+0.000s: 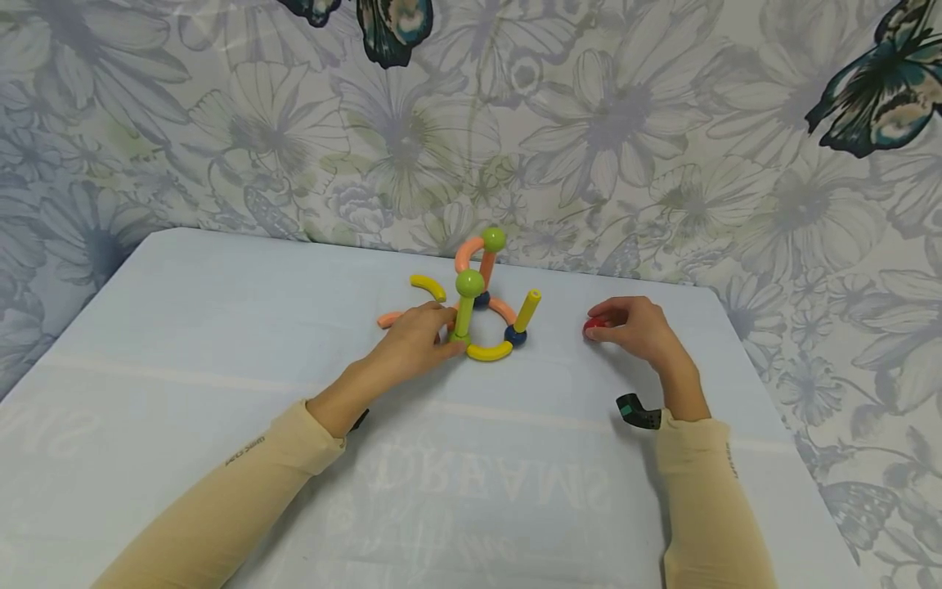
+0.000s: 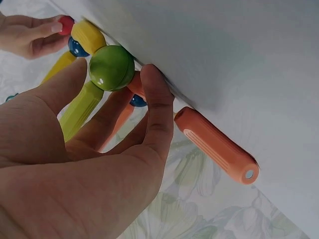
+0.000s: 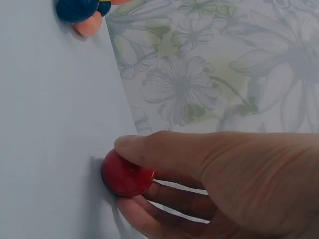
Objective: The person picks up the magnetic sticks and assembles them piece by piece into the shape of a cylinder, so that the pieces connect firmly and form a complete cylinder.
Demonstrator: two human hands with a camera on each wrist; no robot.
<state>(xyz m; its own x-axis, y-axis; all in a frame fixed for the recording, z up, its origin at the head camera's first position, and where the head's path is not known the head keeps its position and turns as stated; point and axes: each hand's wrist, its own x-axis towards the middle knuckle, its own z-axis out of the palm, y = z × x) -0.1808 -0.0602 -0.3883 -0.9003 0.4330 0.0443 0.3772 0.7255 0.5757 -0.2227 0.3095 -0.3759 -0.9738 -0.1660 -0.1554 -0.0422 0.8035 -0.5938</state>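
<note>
A magnetic stick-and-ball build stands in the middle of the table, with a yellow curved piece (image 1: 489,352), a navy ball (image 1: 515,336) under an upright yellow stick (image 1: 527,311), and orange curved pieces (image 1: 504,310). At its near left corner a light green stick (image 1: 464,316) rises to a green ball (image 1: 469,284). My left hand (image 1: 412,348) is around the lower green ball (image 2: 112,68), thumb and forefinger on either side, with gaps showing beside the ball. To the right, my right hand (image 1: 633,327) pinches a red ball (image 3: 127,174) between thumb and fingers, close over the table.
Beyond my left hand lies a loose yellow curved piece (image 1: 428,286). An orange stick (image 2: 217,144) lies left of the build. Another green ball (image 1: 494,239) tops its rear part. The white table (image 1: 221,303) meets a flower-patterned wall (image 1: 412,139) at the back.
</note>
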